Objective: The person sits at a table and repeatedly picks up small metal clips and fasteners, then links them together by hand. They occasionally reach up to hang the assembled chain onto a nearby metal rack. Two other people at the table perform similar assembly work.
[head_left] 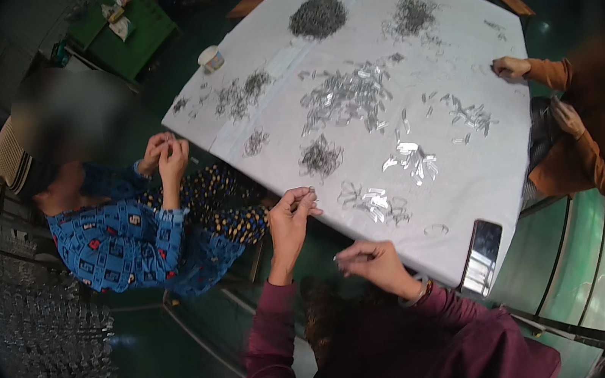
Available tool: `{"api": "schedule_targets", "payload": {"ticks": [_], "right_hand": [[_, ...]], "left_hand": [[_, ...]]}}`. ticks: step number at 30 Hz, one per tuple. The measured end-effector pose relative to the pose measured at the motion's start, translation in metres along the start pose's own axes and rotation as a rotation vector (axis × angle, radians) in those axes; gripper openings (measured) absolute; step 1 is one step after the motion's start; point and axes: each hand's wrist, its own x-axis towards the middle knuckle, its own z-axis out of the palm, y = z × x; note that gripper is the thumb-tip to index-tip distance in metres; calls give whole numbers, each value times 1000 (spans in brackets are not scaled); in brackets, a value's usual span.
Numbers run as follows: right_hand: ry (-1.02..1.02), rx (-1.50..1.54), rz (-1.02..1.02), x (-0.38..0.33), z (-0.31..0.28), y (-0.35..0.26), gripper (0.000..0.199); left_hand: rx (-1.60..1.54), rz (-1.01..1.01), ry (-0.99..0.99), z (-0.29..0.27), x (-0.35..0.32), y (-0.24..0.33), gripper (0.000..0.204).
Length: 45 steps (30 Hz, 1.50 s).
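My left hand (292,225) is raised at the near edge of the white-covered table (254,172), thumb and fingertips pinched together. Something tiny may be between them, too small to make out. Lower and to the right, just off the edge, my right hand (377,265) is closed in a pinch, with a small pale glint at its fingertips that I cannot name. Closest to my hands on the table lie a loose tangle of thin wire pieces (353,196), some shiny clear strips (377,208) and a dark heap of wire pieces (320,157).
Beyond are a wide spread of clear strips (348,99) and a dense dark pile (317,18). A phone (481,257) lies at the near right corner, a paper cup (210,59) at the left edge. Co-workers in a blue patterned top (126,239) and brown sleeves (585,129) sit at either side.
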Motion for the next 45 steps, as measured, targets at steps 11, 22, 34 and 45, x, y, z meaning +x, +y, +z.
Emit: {"api": "schedule_targets", "payload": {"ticks": [11,22,34,45], "right_hand": [[110,-33,-81,-3,20,-8,19],[170,-23,-137,0,19,-14,19],[137,-812,-483,45,-39,-61,30],[-82,-1652,-472,124,-162,-50,10]], "left_hand": [[394,415,112,7,-110,35,11],[477,400,141,15,-109,39,11],[61,247,178,28,-100,33,5],[139,347,126,20,-101,29,5]]}}
